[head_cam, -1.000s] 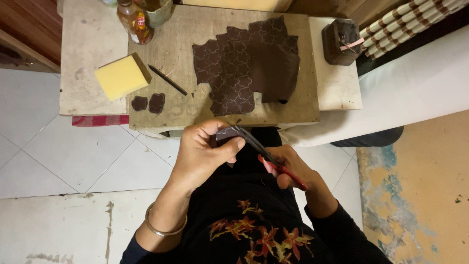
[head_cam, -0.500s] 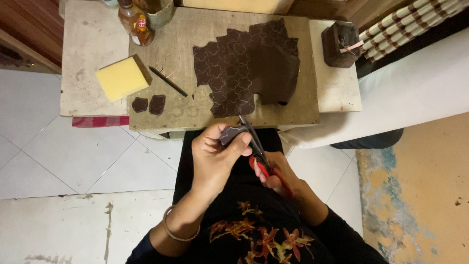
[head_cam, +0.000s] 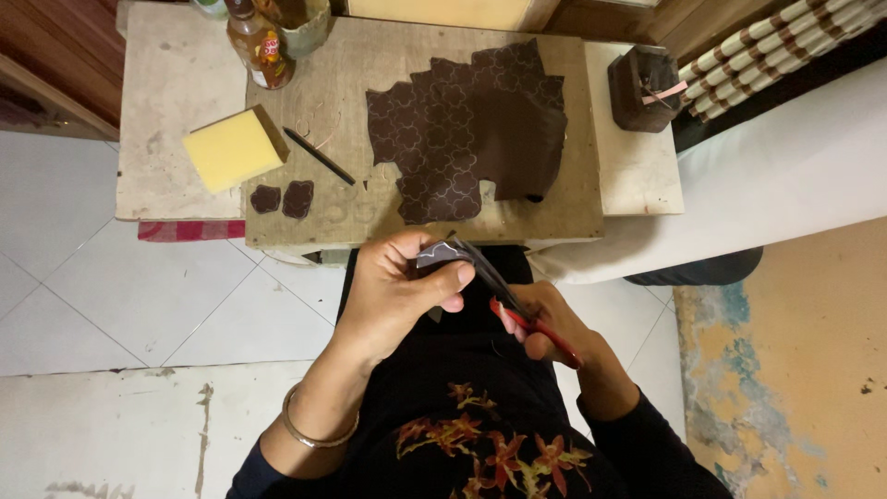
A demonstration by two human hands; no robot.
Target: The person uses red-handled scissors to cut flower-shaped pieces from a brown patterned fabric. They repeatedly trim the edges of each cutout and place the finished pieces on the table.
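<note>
My left hand (head_cam: 402, 282) pinches a small dark leather piece (head_cam: 442, 253) between thumb and fingers, just below the table's front edge. My right hand (head_cam: 554, 328) grips red-handled scissors (head_cam: 517, 310), whose blades reach up-left into that piece. On the table above lies a large brown leather sheet (head_cam: 467, 129) marked with flower-shaped outlines and with cut-out edges. Two small cut leather shapes (head_cam: 282, 198) rest on the board to the left.
A low wooden table (head_cam: 176, 111) carries a board, a yellow sponge block (head_cam: 236, 148), a thin black pen (head_cam: 319, 156), a glass bottle (head_cam: 261, 46) and a jar. A dark box (head_cam: 644, 88) sits at the right end. White floor tiles lie at left, a white surface at right.
Both hands have shifted slightly right and upward toward the table edge. The leather piece has turned in my left hand while the scissors stayed at its edge.
</note>
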